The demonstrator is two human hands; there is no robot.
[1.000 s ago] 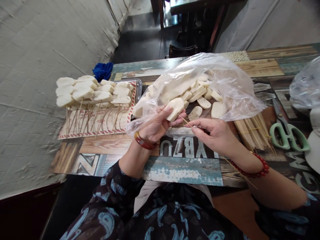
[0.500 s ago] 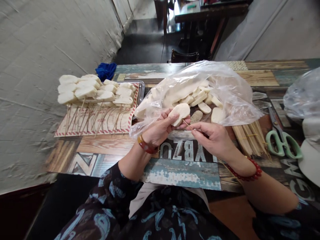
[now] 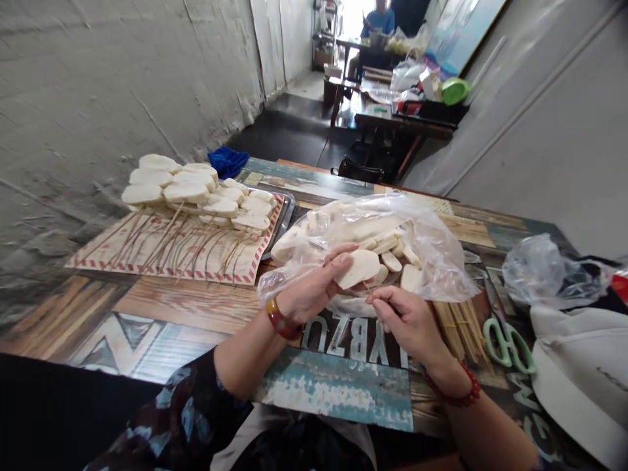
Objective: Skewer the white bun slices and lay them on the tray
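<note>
The head view is showing a long patchwork-wood table [image 3: 171, 304], with a big clear plastic bag [image 3: 436, 252] lying open in the middle. On the left, a pile of pale slices on sticks [image 3: 193, 186] is sitting in rows, the sticks resting over a striped paper sheet [image 3: 260, 252]. On the right, a bundle of thin wooden sticks [image 3: 461, 330] is lying between the bag and the green-handled scissors [image 3: 500, 330].

The left hand [image 3: 314, 281] is gripping one bread-like slice [image 3: 360, 269] over the bag's near side. The right hand [image 3: 405, 320] is pinching one thin stick [image 3: 367, 288] between its thumb and finger. The slice is lying far and left of those fingertips. Its long side is slanting from near left to far right, and the stick is pointing at its near edge. I cannot tell if the tip is going in. The left hand is nearer, since it is touching the slice. The slice is looking flat, smooth, oval and creamy white.
</note>
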